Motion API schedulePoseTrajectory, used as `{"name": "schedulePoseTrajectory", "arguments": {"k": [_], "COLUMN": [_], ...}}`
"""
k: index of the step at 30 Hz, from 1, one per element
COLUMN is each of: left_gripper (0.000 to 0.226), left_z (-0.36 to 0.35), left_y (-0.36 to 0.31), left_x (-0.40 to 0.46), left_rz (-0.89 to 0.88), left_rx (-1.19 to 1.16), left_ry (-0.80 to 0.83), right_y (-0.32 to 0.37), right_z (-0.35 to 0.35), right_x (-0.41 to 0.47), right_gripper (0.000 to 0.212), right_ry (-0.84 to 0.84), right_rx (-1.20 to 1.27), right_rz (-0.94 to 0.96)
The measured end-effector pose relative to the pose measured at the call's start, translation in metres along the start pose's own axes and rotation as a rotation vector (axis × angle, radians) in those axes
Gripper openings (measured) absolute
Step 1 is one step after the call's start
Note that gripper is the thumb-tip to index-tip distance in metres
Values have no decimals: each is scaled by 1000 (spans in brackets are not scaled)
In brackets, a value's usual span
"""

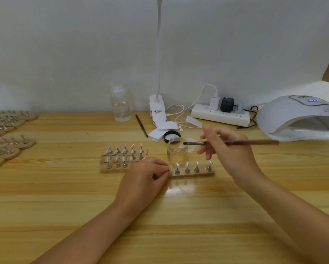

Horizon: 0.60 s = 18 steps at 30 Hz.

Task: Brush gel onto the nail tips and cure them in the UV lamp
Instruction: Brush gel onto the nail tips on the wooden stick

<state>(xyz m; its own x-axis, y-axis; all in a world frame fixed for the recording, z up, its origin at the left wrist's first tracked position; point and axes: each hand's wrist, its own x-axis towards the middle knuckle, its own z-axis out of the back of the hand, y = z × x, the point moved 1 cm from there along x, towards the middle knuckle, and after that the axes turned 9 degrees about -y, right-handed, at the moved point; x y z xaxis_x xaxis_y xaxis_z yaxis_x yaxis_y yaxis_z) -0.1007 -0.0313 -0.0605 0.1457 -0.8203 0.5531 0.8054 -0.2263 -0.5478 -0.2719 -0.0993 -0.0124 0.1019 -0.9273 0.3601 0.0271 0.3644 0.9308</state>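
The wooden strip (pixel 193 174) carrying a row of nail tips (pixel 187 164) on small metal stands lies near the middle of the table (pixel 64 216), its long axis running left to right. The left hand (pixel 146 176) sits at the strip's left end, fingers curled in a pinch around the end tip or its stand; which of the two it holds is too small to make out.

Just beyond the strip stands the open gel jar (pixel 177 151), with its black lid (pixel 172 135) lying behind it. The right hand (pixel 224 149) pinches a brush (pixel 232 143) partway along the handle, the brush lying almost level, bristle end pointing left and hovering at the jar's mouth. So the tips lie nearer to the viewer and slightly below the brush head, and the right hand is the one placed to reach them; I judge the next stroke asks the brush to swing down and toward the near side. Whether the bristles carry gel cannot be seen.

To the left, two more strips (pixel 121 159) stand filled. The UV lamp (pixel 296 119) sits far right, its opening facing the viewer, partly cut off by the frame edge. Further strips at the far left are blurred.
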Motion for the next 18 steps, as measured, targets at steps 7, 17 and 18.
{"name": "schedulePoseTrajectory", "arguments": {"k": [7, 17, 18], "left_gripper": [14, 18, 19], "left_z": [1, -2, -2], "left_y": [5, 10, 10], "left_x": [0, 2, 2], "left_rz": [58, 43, 39], "left_rx": [-167, -206, -206], "left_ry": [-72, -1, 0], "right_y": [-23, -34, -34], "right_z": [-4, -13, -13], "right_x": [-40, -41, -41], "right_gripper": [36, 41, 42], "right_ry": [51, 20, 25], "right_rx": [-52, -165, -177], "right_rz": [304, 507, 514]}}
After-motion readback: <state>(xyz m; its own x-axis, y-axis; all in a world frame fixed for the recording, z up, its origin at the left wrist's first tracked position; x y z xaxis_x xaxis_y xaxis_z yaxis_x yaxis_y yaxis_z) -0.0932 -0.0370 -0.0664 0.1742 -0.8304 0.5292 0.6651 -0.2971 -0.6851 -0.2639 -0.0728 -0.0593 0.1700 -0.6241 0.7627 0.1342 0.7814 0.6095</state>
